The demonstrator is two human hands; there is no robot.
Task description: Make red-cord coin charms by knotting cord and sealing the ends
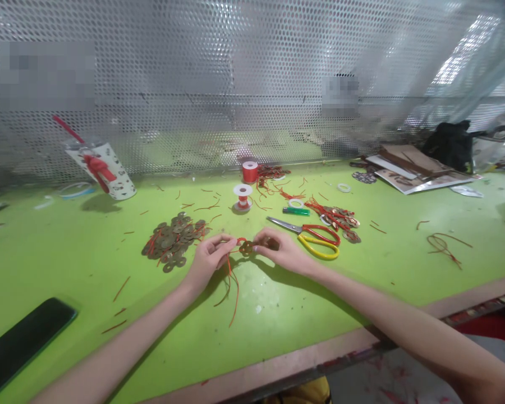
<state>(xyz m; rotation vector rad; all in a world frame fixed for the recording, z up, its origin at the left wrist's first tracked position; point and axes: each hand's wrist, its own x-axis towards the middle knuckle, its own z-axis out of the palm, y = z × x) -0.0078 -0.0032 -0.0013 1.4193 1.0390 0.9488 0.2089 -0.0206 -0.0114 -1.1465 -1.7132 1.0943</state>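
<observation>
Coin cluster held between fingertips

Loose ends of red cord are hung on the near side of the grip; the cord is pinched by the left hand; the coin cluster is suspended between both hands, its edge pinched by the right hand; coins are heaped in a pile left of the grip, scissors laid to its right; beyond, red thread is wound on a small spool and a fuller spool; farther left, a cup is placed, contents hidden.
</observation>
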